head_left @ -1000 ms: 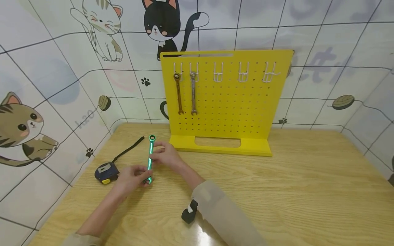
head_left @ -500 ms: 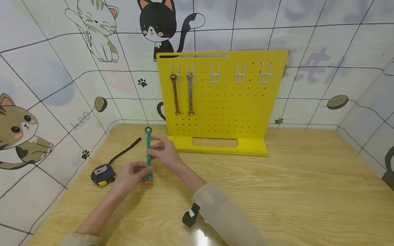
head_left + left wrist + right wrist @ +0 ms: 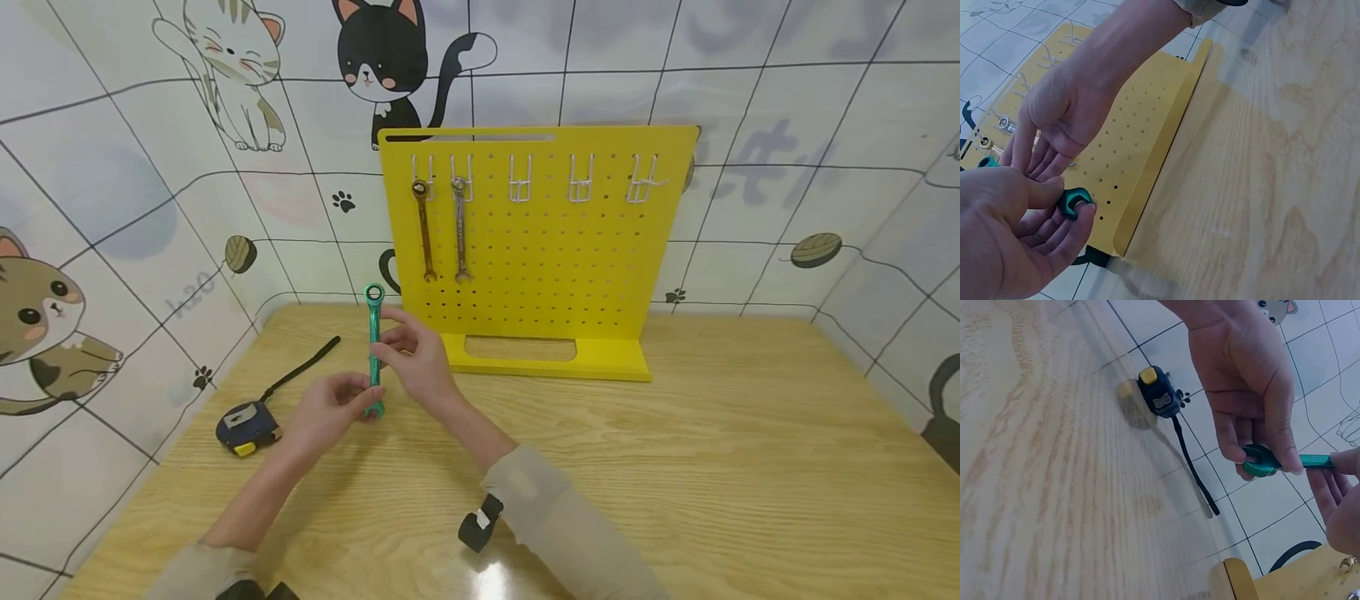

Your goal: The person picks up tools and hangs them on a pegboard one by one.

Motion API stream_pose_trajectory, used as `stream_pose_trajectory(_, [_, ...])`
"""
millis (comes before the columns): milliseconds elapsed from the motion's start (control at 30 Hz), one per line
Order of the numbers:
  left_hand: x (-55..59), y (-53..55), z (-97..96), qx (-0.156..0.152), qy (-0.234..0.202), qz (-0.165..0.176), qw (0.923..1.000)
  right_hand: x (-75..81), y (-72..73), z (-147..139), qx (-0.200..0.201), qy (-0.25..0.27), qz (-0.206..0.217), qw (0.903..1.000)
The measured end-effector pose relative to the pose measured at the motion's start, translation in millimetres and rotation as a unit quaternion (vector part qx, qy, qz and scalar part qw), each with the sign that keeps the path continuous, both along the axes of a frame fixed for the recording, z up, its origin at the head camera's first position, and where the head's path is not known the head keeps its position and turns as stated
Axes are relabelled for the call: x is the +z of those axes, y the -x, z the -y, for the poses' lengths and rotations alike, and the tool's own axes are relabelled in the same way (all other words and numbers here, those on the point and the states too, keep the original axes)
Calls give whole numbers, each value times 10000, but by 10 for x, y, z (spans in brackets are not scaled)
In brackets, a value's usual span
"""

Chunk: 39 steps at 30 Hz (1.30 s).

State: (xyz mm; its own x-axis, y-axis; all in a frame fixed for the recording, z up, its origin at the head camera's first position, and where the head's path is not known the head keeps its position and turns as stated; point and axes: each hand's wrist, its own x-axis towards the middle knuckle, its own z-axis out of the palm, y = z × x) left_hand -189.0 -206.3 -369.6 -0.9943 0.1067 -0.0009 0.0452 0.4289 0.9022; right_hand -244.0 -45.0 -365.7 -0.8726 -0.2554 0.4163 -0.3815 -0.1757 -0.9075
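A shiny green combination wrench [image 3: 375, 333] stands nearly upright above the table, ring end on top. My left hand [image 3: 330, 410] pinches it low, by the open-jaw end, between thumb and fingers. Higher on the shaft, my right hand [image 3: 420, 358] grips it with thumb and fingers. In the left wrist view the green open end [image 3: 1075, 202] pokes out between the left thumb and fingers. The right wrist view shows the green shaft [image 3: 1316, 461] running between both hands. On the yellow pegboard [image 3: 555, 267] hang a bronze-coloured wrench [image 3: 424, 237] and a silver wrench [image 3: 461, 237].
Three white wire hooks, such as the middle one [image 3: 520, 179], carry nothing. A dark blue tape measure [image 3: 247, 427] with a black strap [image 3: 300, 367] lies on the wooden table [image 3: 675, 483] at the left. Behind stands a cat-patterned wall [image 3: 750, 125].
Both hands have raised the green wrench and, in the last half second, carried it slightly right, towards the pegboard. Their hold looks the same. The head view has shifted a little.
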Motion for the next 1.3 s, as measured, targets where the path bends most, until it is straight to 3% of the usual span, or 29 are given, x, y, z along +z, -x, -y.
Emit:
stream_pose_trajectory(567, [63,222,-405,-156,-334,-283,9989,116,113,-417,-454,-109,-142,9988])
stream_pose_trajectory(1033, [149,358,-761,-411,-195,-712,9964,215,145,-815,-939,49,-250,9953])
stream_pose_trajectory(1300, [239,437,-1077,-350,62,-1315,9907,338,205,-1085,-1154,125,-363,9926])
